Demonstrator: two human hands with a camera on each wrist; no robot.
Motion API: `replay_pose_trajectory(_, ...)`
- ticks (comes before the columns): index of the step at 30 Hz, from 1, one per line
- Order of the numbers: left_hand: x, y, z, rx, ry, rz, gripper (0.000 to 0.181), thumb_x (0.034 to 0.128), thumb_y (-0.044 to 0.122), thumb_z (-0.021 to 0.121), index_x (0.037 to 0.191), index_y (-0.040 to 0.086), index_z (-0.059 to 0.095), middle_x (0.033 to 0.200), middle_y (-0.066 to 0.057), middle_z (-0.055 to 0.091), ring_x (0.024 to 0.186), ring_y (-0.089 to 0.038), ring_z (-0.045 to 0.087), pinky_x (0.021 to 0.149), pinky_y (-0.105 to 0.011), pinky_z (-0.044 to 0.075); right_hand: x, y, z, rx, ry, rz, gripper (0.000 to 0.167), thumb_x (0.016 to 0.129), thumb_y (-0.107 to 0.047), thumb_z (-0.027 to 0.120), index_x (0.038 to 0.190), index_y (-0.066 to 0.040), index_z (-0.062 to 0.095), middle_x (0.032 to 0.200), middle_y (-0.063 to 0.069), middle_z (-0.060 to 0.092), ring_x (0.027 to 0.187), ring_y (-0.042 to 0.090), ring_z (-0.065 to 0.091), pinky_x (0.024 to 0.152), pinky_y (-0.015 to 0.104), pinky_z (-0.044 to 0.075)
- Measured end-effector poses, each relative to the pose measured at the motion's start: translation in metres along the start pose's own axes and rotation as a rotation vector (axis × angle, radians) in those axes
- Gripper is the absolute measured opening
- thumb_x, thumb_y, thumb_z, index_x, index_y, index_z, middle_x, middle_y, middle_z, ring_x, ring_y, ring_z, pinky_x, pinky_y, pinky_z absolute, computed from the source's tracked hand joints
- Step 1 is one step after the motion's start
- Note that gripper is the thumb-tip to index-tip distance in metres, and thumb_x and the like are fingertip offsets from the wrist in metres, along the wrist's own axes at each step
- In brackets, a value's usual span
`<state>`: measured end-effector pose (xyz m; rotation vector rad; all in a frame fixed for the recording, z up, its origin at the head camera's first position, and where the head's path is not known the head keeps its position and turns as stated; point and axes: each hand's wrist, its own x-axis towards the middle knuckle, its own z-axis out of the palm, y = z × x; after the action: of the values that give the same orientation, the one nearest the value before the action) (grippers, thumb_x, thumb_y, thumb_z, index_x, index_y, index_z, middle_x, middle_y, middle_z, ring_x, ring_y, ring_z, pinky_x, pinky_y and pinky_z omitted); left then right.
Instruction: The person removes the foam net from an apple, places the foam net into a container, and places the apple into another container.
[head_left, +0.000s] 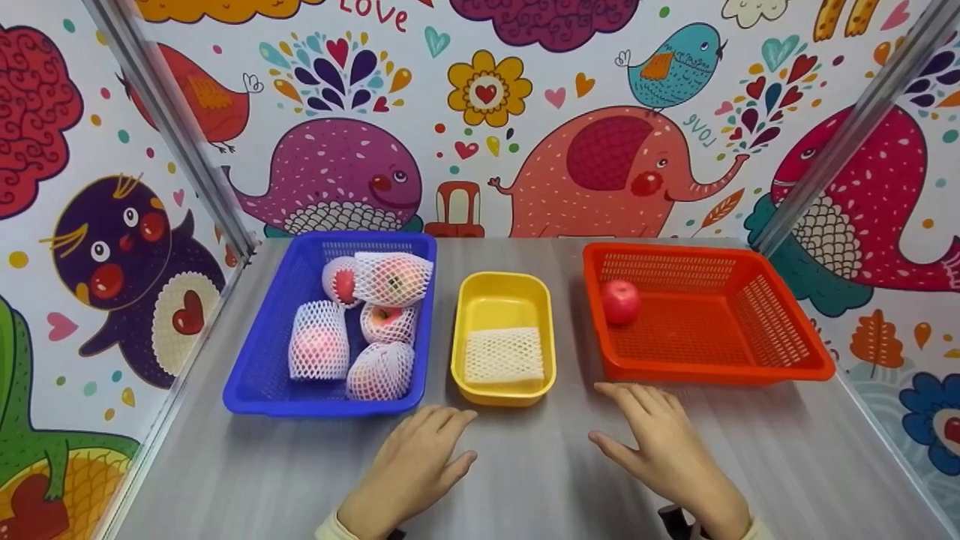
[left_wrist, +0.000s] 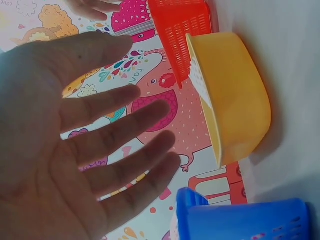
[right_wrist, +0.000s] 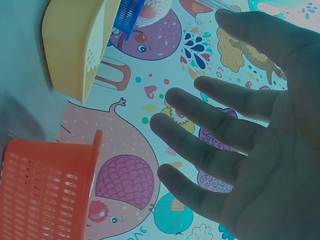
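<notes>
From the head, one bare apple (head_left: 621, 302) sits in the red basket (head_left: 712, 373), one foam net (head_left: 504, 356) in the yellow tub (head_left: 502, 300); five netted apples (head_left: 319, 341) in the blue basket (head_left: 322, 407) seem left. Left wrist: the left hand (left_wrist: 45, 145), empty, fingers spread. Right wrist: the right hand (right_wrist: 272, 150) likewise.

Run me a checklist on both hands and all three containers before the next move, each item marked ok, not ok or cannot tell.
1. Left hand free: ok, fingers extended, holding nothing.
2. Right hand free: ok, fingers extended, holding nothing.
3. Blue basket stocked: ok, five netted apples show in it.
4. Yellow tray bare: not ok, a foam net lies in it.
5. Red basket has room: ok, one bare apple sits near its left wall.
6. Netted apples unbruised: cannot tell, foam covers much of them.
</notes>
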<state>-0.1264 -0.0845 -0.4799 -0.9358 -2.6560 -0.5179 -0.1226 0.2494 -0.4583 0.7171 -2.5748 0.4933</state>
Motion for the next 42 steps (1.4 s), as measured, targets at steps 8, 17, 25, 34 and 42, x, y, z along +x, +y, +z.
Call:
replay_pose_trajectory(8, 0.013, -0.013, -0.015, 0.045, 0.012, 0.035, 0.045, 0.0883, 0.032, 0.076, 0.124, 0.007, 0.066, 0.110, -0.004, 0.067, 0.103, -0.022, 0.060, 0.089, -0.041, 0.052, -0.005, 0.000, 0.004, 0.007, -0.031, 0.044, 0.058, 0.079, -0.034, 0.085, 0.128, -0.012, 0.064, 0.116, 0.001, 0.066, 0.106, 0.022, 0.061, 0.088, 0.053, 0.046)
replay_pose_trajectory(17, 0.061, -0.051, -0.061, 0.149, 0.077, 0.088, 0.045, 0.0891, 0.029, 0.076, 0.126, 0.006, 0.065, 0.116, -0.009, 0.067, 0.108, -0.026, 0.062, 0.096, -0.040, 0.050, -0.008, 0.003, 0.008, 0.032, -0.047, 0.062, 0.057, 0.079, -0.033, 0.085, 0.127, -0.012, 0.064, 0.115, 0.001, 0.066, 0.106, 0.020, 0.061, 0.089, 0.052, 0.046)
replay_pose_trajectory(25, 0.116, -0.097, -0.088, 0.098, -0.037, -0.011, 0.055, 0.0930, 0.030, 0.072, 0.138, 0.005, 0.055, 0.134, -0.015, 0.058, 0.126, -0.031, 0.052, 0.107, -0.046, 0.041, -0.014, 0.001, 0.013, 0.030, -0.083, 0.076, 0.056, 0.080, -0.034, 0.084, 0.128, -0.014, 0.064, 0.118, -0.004, 0.065, 0.107, 0.016, 0.060, 0.085, 0.047, 0.047)
replay_pose_trajectory(34, 0.158, -0.155, -0.086, 0.089, -0.198, -0.187, 0.082, 0.0845, 0.032, 0.080, 0.150, 0.004, 0.040, 0.153, -0.021, 0.036, 0.143, -0.040, 0.029, 0.110, -0.062, 0.030, -0.019, -0.002, 0.022, 0.059, -0.166, 0.133, 0.053, 0.080, -0.033, 0.084, 0.126, -0.014, 0.064, 0.118, -0.006, 0.065, 0.107, 0.016, 0.060, 0.087, 0.049, 0.048)
replay_pose_trajectory(42, 0.159, -0.187, -0.064, 0.059, -0.392, -0.312, 0.101, 0.0797, 0.029, 0.084, 0.157, 0.004, 0.024, 0.161, -0.026, 0.017, 0.147, -0.046, 0.011, 0.110, -0.071, 0.015, -0.023, -0.006, 0.028, 0.101, -0.210, 0.130, 0.050, 0.083, -0.032, 0.082, 0.126, -0.015, 0.064, 0.118, -0.006, 0.065, 0.108, 0.017, 0.060, 0.089, 0.051, 0.047)
